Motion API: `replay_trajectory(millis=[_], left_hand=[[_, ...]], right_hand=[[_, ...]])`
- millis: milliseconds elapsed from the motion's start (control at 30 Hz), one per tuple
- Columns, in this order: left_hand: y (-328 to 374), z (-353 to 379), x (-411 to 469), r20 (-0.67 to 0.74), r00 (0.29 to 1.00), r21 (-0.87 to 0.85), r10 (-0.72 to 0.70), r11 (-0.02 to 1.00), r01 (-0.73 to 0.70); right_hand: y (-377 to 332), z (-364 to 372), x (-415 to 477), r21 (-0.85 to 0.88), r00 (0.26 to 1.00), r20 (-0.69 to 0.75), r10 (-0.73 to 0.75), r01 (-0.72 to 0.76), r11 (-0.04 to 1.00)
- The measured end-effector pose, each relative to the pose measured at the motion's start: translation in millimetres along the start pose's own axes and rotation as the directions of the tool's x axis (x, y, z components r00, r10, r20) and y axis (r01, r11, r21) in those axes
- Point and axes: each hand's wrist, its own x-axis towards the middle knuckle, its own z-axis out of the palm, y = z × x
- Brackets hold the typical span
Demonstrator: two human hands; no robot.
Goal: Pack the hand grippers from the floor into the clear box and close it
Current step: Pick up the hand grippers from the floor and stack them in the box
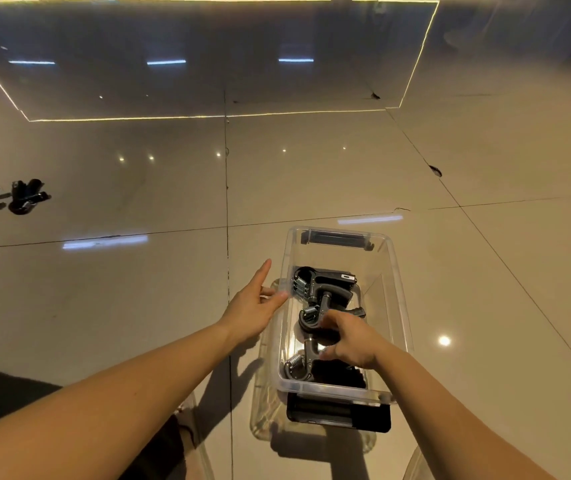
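Right hand [349, 341] is seen lowered inside the box [400, 306], palm down, its fingers curled round the handle of the middle gripper [311, 318], which is thereby clamped. Just beyond its fingertips the far gripper [325, 284] is laid on the box bottom, touching the middle one. Just on the wrist side of the hand, toward the near wall, the near gripper [297, 367] is laid with its spring showing.

Left hand [254, 306] is held outside the box, to the left of the right hand, with fingers straight and spread apart and nothing gripped. Its fingertips are placed at the left wall of the box; whether the wall is actually touched cannot be told.

A clear lid [263, 410] appears to lie flat on the floor [104, 306] under the box, its edge showing below and left of the left hand's wrist. A black latch [337, 414] is seen at the near end of the box, behind the right wrist, and a far latch [337, 239] well beyond both hands.

Loose grippers [27, 199] are left on the floor, well apart from the left hand, far to its left.
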Motion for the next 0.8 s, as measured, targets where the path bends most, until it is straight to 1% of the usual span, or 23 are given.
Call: replay_trajectory(millis=[67,167,233,333,400,500,667,800], left_hand=[[6,-18,-10,-0.020,1.000,0.041,-0.009,0.999,0.010],[15,-56,-26,-0.037,0.999,0.139,-0.011,0.990,0.016],[21,-89,-39,-0.051,0.999,0.184,0.019,0.983,-0.009],[28,-148,-64,-0.091,0.994,0.226,0.058,0.973,-0.036],[31,-192,-87,-0.104,0.993,0.244,0.052,0.969,-0.025],[31,-259,-129,-0.125,0.991,0.245,0.042,0.969,-0.010],[10,-356,-207,-0.284,0.958,0.268,0.038,0.962,0.042],[-17,-430,-265,-0.370,0.929,0.317,0.015,0.942,0.110]], right_hand=[[-21,-11,-2,0.024,0.994,-0.110,-0.009,0.012,1.000],[-69,-26,-6,0.069,0.964,-0.257,-0.072,0.092,0.993],[-112,-32,-9,0.090,0.950,-0.287,-0.127,0.158,0.983],[-183,-38,-17,0.050,0.914,-0.341,-0.221,0.252,0.966],[-234,-35,-24,0.041,0.897,-0.342,-0.280,0.312,0.949],[-305,-22,-32,0.051,0.881,-0.295,-0.368,0.400,0.915],[-397,21,-42,0.069,0.824,-0.255,-0.506,0.537,0.841],[-469,64,-39,0.040,0.808,-0.179,-0.562,0.576,0.816]])
